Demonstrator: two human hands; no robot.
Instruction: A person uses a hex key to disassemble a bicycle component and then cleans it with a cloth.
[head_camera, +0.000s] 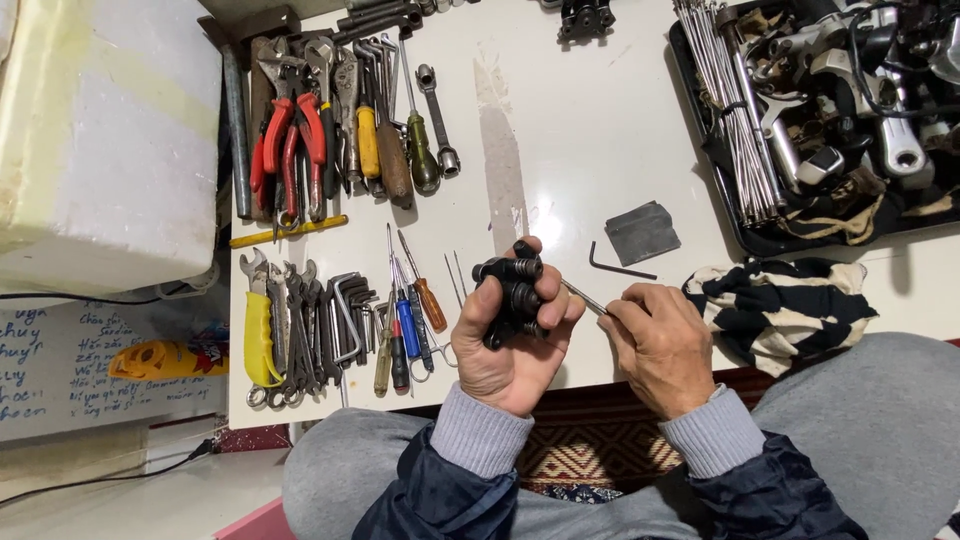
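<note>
while the left hand (510, 345) is clenched around a black metal part (513, 295), the part is held upright just above the near edge of the white bench (580, 140), with the fingers wrapped over its right side and the thumb on its left. the part shows stacked round, ribbed sections at its top.

the right hand (660, 345) lies just right of the black part. its grip is pinched shut on a thin metal rod (583, 297), which slants up and left until its tip meets the part. whether the tip enters the part cannot be told.

right of the black part and a little farther back, a black hex key (615, 265) lies flat on the bench, and a small grey square pad (641, 232) lies just beyond it. a striped black and cream cloth (775, 305) lies further right of the part, beside the right hand. far back and right of the part, a black tray (800, 120) holds silver metal parts and a bundle of thin spokes.

left of the black part, a row of screwdrivers (405, 320), hex keys and spanners (295, 320) lies on the bench, with a yellow-handled tool (258, 335) at the outer end. farther back and left of the part lie red-handled pliers (285, 140) and more screwdrivers. a white foam box (105, 130) stands well left of the part, off the bench.
</note>
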